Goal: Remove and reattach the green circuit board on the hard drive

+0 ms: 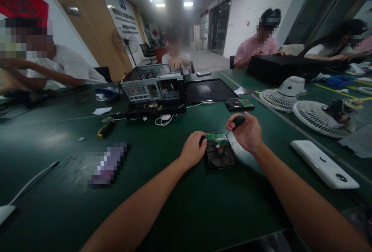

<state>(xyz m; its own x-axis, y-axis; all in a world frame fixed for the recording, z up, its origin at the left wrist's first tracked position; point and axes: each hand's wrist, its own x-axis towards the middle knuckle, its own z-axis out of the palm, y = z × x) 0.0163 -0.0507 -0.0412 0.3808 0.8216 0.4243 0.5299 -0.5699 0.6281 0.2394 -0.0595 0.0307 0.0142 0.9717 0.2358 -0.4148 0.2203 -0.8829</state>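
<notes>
A hard drive (221,155) lies on the green table with its circuit board side up. My left hand (194,147) grips its left edge, fingers curled at the upper left corner. In my right hand (247,132) is a screwdriver (239,120) with a dark handle, closed in the fingers. Its thin shaft slants down to the green board at the drive's upper right; whether the tip sits in a screw is too small to tell. A second hard drive (240,104) rests farther back, beyond my right hand.
An opened computer case (154,89) stands at the back, with a dark panel (210,90) beside it. A yellow-and-black screwdriver (106,128) and a phone (109,165) lie left. Fan parts (316,116) and a white device (324,163) are right. Several people sit around the table.
</notes>
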